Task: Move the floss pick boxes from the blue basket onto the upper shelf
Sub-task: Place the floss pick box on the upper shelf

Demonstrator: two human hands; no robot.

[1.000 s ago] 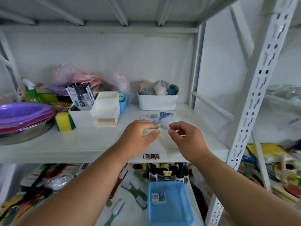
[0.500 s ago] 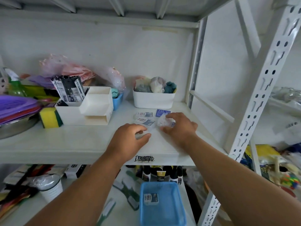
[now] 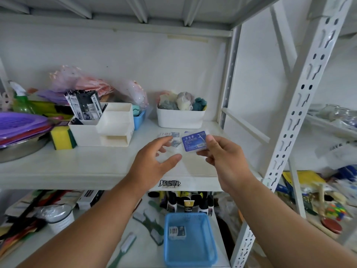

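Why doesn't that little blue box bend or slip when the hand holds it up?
The floss pick box looks like hard clear plastic with flat faces, so it probably stays stiff. The right hand holds it at one end with thumb and fingertips alone, so it is likely light. Its smooth shell could be a bit slippery, so a loose grip might drop it.

Both forearms reach forward; the left hand (image 3: 154, 159) hovers with relaxed, spread fingers (image 3: 164, 141), while the right hand (image 3: 226, 157) pinches a floss pick box (image 3: 194, 141) between thumb and fingertips.
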